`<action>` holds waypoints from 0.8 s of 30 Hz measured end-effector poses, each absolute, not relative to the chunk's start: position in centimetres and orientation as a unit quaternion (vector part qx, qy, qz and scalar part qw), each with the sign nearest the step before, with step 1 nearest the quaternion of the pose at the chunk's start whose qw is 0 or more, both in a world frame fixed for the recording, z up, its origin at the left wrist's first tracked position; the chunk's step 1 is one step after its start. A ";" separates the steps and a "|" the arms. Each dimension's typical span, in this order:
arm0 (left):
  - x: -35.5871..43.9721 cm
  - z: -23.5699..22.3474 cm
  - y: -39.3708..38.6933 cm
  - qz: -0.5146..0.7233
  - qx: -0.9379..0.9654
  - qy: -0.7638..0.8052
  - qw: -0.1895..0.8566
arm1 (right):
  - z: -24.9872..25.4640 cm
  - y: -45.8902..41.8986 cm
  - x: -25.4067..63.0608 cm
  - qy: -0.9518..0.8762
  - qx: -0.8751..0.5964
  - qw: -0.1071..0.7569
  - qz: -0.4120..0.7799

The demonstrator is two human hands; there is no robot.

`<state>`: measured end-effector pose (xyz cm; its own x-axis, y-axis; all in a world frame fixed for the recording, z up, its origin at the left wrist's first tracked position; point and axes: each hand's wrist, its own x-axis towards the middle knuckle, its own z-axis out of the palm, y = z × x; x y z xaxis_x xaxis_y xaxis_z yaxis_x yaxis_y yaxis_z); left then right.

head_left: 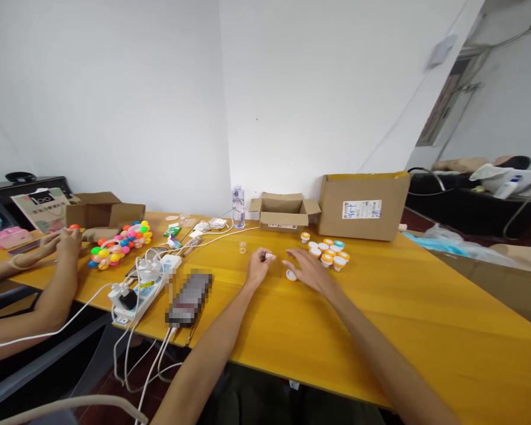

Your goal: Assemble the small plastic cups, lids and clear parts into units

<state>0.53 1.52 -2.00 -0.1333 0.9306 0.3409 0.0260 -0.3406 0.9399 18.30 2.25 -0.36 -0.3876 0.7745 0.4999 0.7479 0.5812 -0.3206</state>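
Note:
My left hand (257, 265) rests on the yellow table (380, 307) with its fingers curled round a small white object (269, 257) that I cannot name. My right hand (308, 267) lies flat with fingers spread, just beside a small white cap (291, 275) on the table. Right behind the right hand stands a cluster of several small pots with orange and teal lids (328, 250). A tiny clear vial (242, 247) stands alone a little left of my left hand.
Two cardboard boxes (283, 211) (363, 205) and a water bottle (238, 206) stand at the back. A power strip with chargers (135, 289) and a phone (189, 300) lie left. Another person's hands (64, 243) work by colourful balls (119, 245) and a third box (104, 213).

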 end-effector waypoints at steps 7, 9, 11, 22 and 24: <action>1.0 -2.1 1.3 0.581 0.536 0.405 0.459 | -0.8 0.0 16.0 -0.795 -0.454 0.372 0.152; 1.1 -1.9 1.1 0.571 0.535 0.391 0.484 | -0.7 -0.1 16.1 -0.780 -0.451 0.397 0.174; 1.1 -1.6 0.9 0.560 0.537 0.380 0.503 | -0.6 -0.1 16.3 -0.764 -0.444 0.423 0.203; 1.1 -0.9 0.5 0.558 0.562 0.373 0.484 | -0.7 0.1 16.9 -0.742 -0.414 0.449 0.275; 1.1 -0.8 0.5 0.552 0.561 0.380 0.486 | -0.8 0.2 17.0 -0.749 -0.419 0.442 0.262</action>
